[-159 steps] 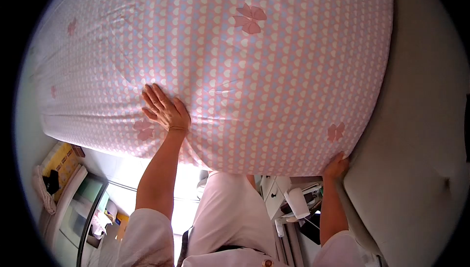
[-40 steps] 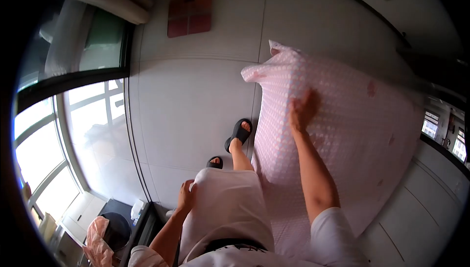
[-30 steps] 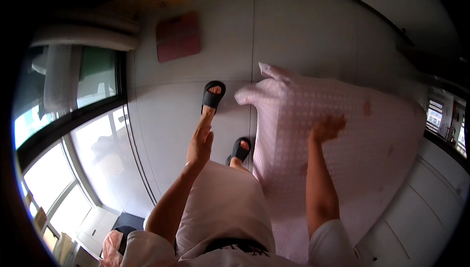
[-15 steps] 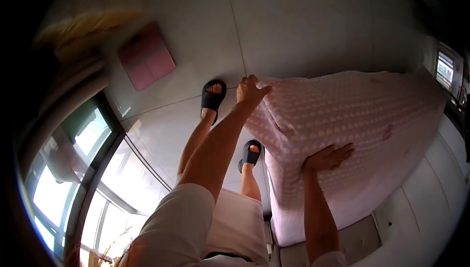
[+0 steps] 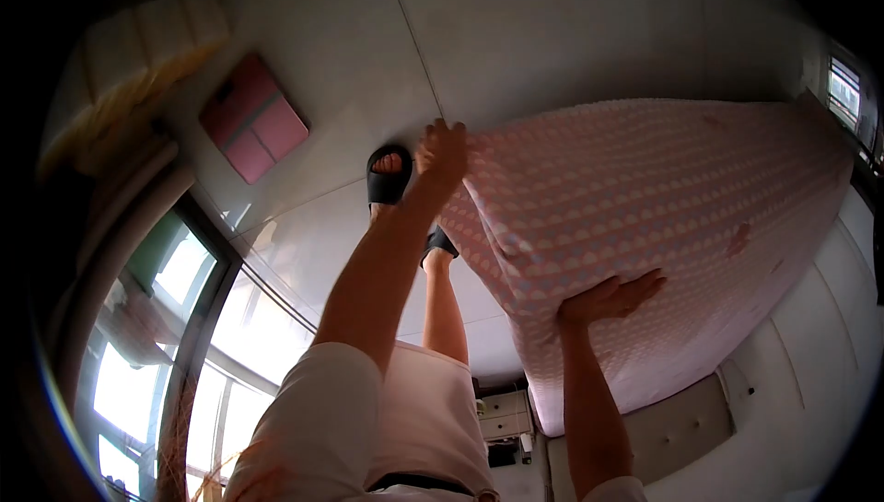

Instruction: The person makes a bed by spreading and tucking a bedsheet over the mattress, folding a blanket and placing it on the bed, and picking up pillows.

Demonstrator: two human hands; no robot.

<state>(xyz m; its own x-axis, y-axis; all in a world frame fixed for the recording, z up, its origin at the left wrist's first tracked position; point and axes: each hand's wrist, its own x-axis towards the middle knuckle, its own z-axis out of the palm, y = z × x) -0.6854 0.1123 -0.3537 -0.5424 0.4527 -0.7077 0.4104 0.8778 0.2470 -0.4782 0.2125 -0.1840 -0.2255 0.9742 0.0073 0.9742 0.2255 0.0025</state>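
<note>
A pink patterned bed sheet covers the bed and hangs over its near side. At the bed's corner, my left hand is closed on the sheet's edge, pulling the cloth taut into a fold. My right hand lies flat on top of the sheet, fingers stretched out to the right. Between the hands the cloth shows a few creases near the corner.
A pink bathroom-scale-like square lies on the tiled floor. Left are a window and a cream padded item. A tufted headboard and a small drawer cabinet stand at the bottom. My feet wear black slippers.
My left hand has moved up and left and closed on the sheet's edge, drawing the corner outward. My right hand stays flat on the sheet. The view has shifted slightly.
</note>
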